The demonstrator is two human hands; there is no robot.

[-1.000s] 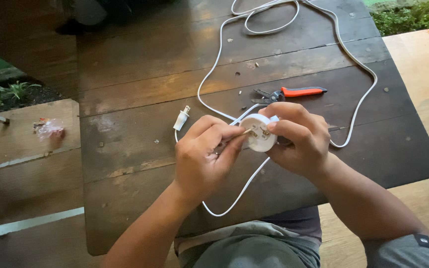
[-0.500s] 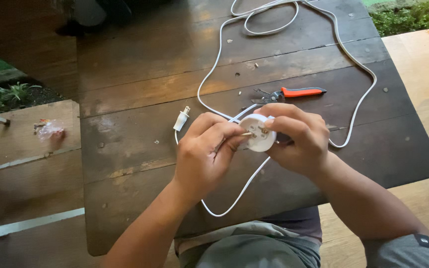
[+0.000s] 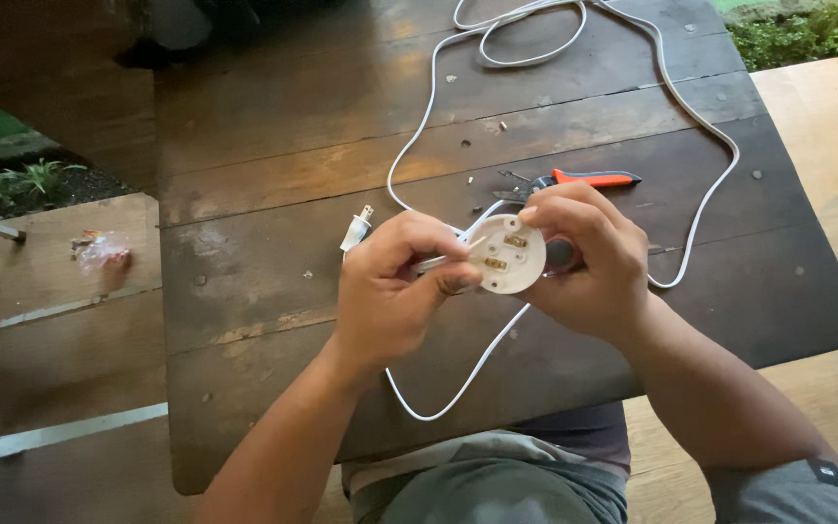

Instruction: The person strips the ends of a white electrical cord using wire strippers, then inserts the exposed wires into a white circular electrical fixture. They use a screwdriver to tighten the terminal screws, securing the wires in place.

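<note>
- The bench [image 3: 273, 146] was a dark, weathered surface of wooden planks, seen from above, with pale floorboards visible to its left and right.
- A long white cord [image 3: 700, 126] lay across the bench in a wide loop, running from a coil at the far edge, down the right side, and back toward the hands; another run passed beneath the hands and curved to the near edge.
- The left hand [image 3: 395, 291] was closed, thumb and forefinger pinched on a thin pale piece whose kind could not be made out, its tip meeting the left edge of the round fitting.
- The right hand [image 3: 589, 262] was clamped on the round white fitting [image 3: 506, 254], fingers curled over its top and right rim, holding it above the bench at the centre of the view, between the two hands.
- The fitting's open face was turned up toward the camera and showed two small brass terminals.
- Pliers with orange handles [image 3: 579, 180] rested on the bench just beyond the right hand, not touched by either hand.
- A white plug [image 3: 355, 231] at one cord end lay on the bench just left of the left hand, apart from it.
- Small loose bits lay scattered on the planks near the pliers; too small to identify.
- A crumpled clear wrapper [image 3: 101, 250] lay on the floorboards left of the bench, well apart from the work.
</note>
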